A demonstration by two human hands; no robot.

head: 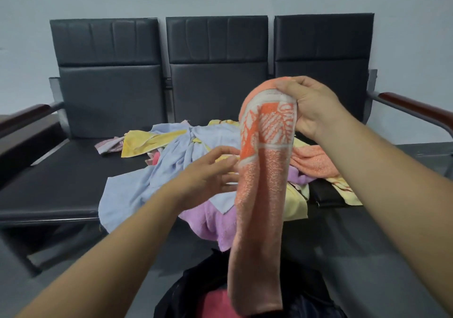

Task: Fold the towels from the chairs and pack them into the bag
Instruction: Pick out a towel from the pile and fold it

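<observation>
Above bag (176, 293): orange towel (259, 195) hangs doubled, right hand (311, 104) grasping top; left hand (208, 173) fingers (220, 151) released.

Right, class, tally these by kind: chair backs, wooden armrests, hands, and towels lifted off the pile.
Chair backs: 3
Armrests: 2
Hands: 2 (left hand, right hand)
Lifted towel: 1
Total: 8

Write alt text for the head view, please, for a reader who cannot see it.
The right hand holds up an orange patterned towel by its top, above a dark bag on the floor, while the open left hand reaches to its edge. Behind, pastel towels lie heaped on black chairs.
</observation>
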